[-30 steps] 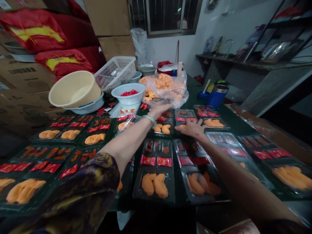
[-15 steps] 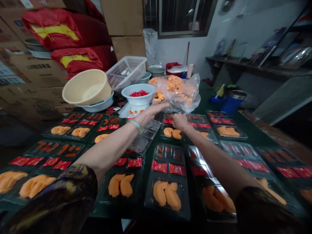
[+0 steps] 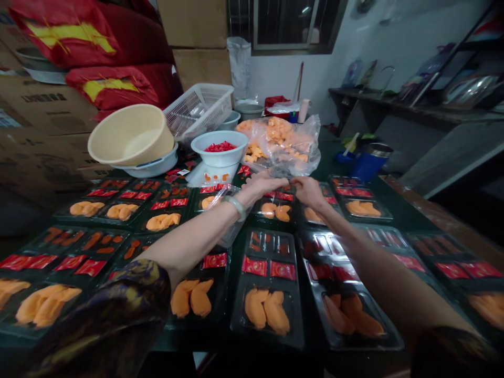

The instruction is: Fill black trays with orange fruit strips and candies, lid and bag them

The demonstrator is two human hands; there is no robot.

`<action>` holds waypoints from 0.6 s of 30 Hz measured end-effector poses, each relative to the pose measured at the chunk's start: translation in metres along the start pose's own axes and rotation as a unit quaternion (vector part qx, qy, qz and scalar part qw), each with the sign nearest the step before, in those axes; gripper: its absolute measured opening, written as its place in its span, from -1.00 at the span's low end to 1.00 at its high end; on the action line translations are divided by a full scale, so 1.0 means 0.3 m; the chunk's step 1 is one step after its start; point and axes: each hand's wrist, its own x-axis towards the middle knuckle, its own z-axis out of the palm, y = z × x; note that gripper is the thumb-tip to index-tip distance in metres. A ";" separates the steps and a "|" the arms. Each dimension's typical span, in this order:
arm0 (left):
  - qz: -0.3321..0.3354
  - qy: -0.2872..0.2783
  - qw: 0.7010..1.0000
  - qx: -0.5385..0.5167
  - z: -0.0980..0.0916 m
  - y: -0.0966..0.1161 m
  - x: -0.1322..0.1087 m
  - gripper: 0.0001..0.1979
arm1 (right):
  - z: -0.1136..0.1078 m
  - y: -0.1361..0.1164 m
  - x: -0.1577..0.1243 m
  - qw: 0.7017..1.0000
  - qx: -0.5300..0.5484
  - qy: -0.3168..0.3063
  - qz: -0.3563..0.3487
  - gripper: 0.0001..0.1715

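Observation:
My left hand (image 3: 268, 184), with a pale bangle at the wrist, reaches over the far row of trays. A clear plastic lid (image 3: 235, 231) hangs tilted under that wrist and appears to be held by this hand; its grip is partly hidden. My right hand (image 3: 309, 191) is closed in a pinch, its fingertips close to the left fingertips, above a black tray (image 3: 293, 215) holding orange curved pieces (image 3: 275, 211) and red packets (image 3: 285, 196). What the right fingers pinch is too small to make out.
Rows of similar filled trays (image 3: 268, 312) cover the table. Behind them stand a pale blue bowl (image 3: 218, 156) of red packets, a plastic bag (image 3: 311, 136) of orange pieces, a cream basin (image 3: 129, 136), a white basket (image 3: 200, 107) and a blue cup (image 3: 370, 164).
Both hands have shifted slightly right and come together at the fingertips. The clear lid has tilted up under my left wrist, and the view has turned a little.

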 end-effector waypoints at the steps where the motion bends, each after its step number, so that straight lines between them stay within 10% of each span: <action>1: -0.013 0.013 0.999 0.028 0.030 0.005 0.004 -0.46 | -0.012 0.006 -0.010 1.000 0.015 0.011 0.022 -0.48; 8: -0.031 0.056 0.962 0.266 0.219 0.018 0.040 -0.09 | -0.030 0.060 -0.146 0.995 0.065 0.026 0.070 -0.65; 18: -0.029 0.083 0.944 0.319 0.347 0.007 0.073 -0.13 | 0.000 0.095 -0.189 0.996 0.068 0.001 0.052 -0.68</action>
